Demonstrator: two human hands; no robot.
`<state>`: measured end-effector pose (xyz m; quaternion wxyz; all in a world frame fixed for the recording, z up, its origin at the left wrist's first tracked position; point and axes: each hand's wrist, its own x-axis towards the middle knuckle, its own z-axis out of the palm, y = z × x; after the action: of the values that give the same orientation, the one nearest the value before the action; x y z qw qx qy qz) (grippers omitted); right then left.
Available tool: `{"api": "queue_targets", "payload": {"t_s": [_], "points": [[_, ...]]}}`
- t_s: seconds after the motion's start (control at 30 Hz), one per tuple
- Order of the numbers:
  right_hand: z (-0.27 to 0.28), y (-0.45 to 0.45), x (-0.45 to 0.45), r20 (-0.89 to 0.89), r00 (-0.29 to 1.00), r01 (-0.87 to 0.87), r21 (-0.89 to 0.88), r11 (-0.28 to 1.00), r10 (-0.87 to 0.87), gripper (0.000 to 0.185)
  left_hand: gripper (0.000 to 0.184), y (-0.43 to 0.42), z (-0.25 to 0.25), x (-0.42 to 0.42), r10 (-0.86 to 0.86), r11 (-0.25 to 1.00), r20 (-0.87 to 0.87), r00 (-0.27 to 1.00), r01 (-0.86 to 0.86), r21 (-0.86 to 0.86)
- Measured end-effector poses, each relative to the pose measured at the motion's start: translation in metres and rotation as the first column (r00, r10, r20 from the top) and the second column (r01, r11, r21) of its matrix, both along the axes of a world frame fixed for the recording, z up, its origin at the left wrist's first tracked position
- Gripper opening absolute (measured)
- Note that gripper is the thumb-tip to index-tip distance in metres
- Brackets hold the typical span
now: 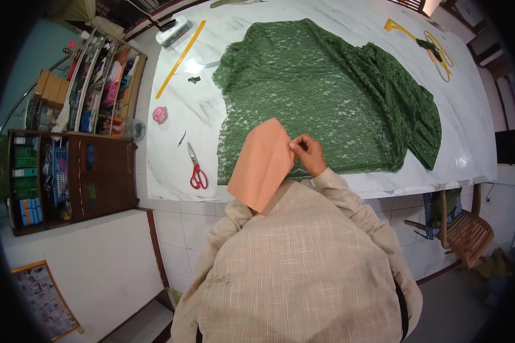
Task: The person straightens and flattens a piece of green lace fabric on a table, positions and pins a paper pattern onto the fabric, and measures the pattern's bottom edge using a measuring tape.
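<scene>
Head view shows an orange paper sheet [262, 163], creased lengthwise and pointed at its far end, held in front of the near edge of the green lace fabric [303, 86]. It covers part of the lace from sight; whether the 2 touch, I cannot tell. The right hand [310, 155] is over the lace's near edge, its thumb and fingers pinched together on the sheet's right side. The left hand is hidden behind the sheet, so I cannot tell whether its fingers are clamped on it or apart.

The lace is spread out on the white table [171, 160], with bunched folds along its right side. Just left of the lace lie scissors [192, 153] with red handles, their blades pointing away from the person. Farther left of it sits a pink round object [160, 115]. Left of the lace's far part are a small dark green scrap [194, 80], a straight yellow ruler [181, 59] and a white box [172, 31]. Beyond the lace's right side lie yellow measuring tools [390, 24].
</scene>
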<state>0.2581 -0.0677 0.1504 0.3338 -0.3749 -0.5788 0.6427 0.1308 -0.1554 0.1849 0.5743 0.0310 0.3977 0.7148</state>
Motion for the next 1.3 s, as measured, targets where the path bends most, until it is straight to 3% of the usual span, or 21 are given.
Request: {"api": "queue_targets", "payload": {"t_s": [0.13,0.17,0.23,0.3,0.33,0.47,0.63,0.8,1.0,1.13,1.23,1.3], "points": [[-0.005,0.019,0.009,-0.174,0.981,0.064,-0.111,0.992,-0.083,0.004,0.040,0.012,0.019,-0.002,0.095,0.995,0.284,0.954,-0.092,-0.025],[-0.007,0.027,0.014,-0.143,0.984,0.092,-0.086,0.992,-0.104,0.003,0.040,0.014,0.016,-0.007,0.095,0.995,0.286,0.953,-0.091,-0.028],[-0.003,0.043,0.030,-0.106,0.986,0.121,-0.059,0.991,-0.127,0.002,0.036,0.020,0.002,-0.036,-0.017,1.000,0.175,0.984,0.013,0.022],[0.011,0.058,0.051,0.024,0.996,0.087,-0.271,0.959,-0.084,0.001,0.034,0.021,-0.016,-0.063,-0.129,0.990,0.059,0.990,0.125,0.064],[0.010,0.063,0.059,-0.007,0.995,0.094,-0.325,0.941,-0.102,0.003,0.034,0.020,-0.029,-0.064,-0.132,0.990,0.064,0.989,0.128,0.064],[-0.005,0.078,0.083,-0.041,0.984,0.144,-0.391,0.909,-0.173,0.005,0.023,-0.004,-0.072,-0.117,-0.003,0.991,-0.195,0.981,-0.023,-0.129],[-0.027,0.103,0.102,-0.065,0.955,0.237,-0.421,0.876,-0.289,0.006,0.011,-0.025,-0.125,-0.166,0.091,0.914,-0.535,0.840,-0.284,-0.290],[-0.044,0.130,0.099,-0.095,0.911,0.322,-0.442,0.838,-0.400,0.007,0.014,-0.002,-0.122,-0.186,0.008,0.943,-0.402,0.916,-0.141,-0.303],[-0.032,0.155,0.085,-0.188,0.872,0.377,-0.329,0.866,-0.452,0.008,0.017,0.035,-0.078,-0.191,0.142,0.973,-0.457,0.878,-0.208,-0.097],[-0.024,0.155,0.075,-0.416,0.784,0.443,-0.146,0.885,-0.461,0.009,0.020,0.041,-0.059,-0.187,0.246,0.966,-0.477,0.844,-0.256,0.044],[-0.083,0.138,0.087,-0.261,0.832,0.476,-0.120,0.871,-0.490,0.008,0.020,0.024,-0.086,-0.185,0.246,0.962,-0.505,0.828,-0.270,0.025],[-0.117,0.128,0.096,-0.118,0.853,0.503,-0.075,0.861,-0.509,0.008,0.016,0.002,-0.140,-0.184,0.076,0.933,-0.647,0.759,-0.283,-0.222]]}}
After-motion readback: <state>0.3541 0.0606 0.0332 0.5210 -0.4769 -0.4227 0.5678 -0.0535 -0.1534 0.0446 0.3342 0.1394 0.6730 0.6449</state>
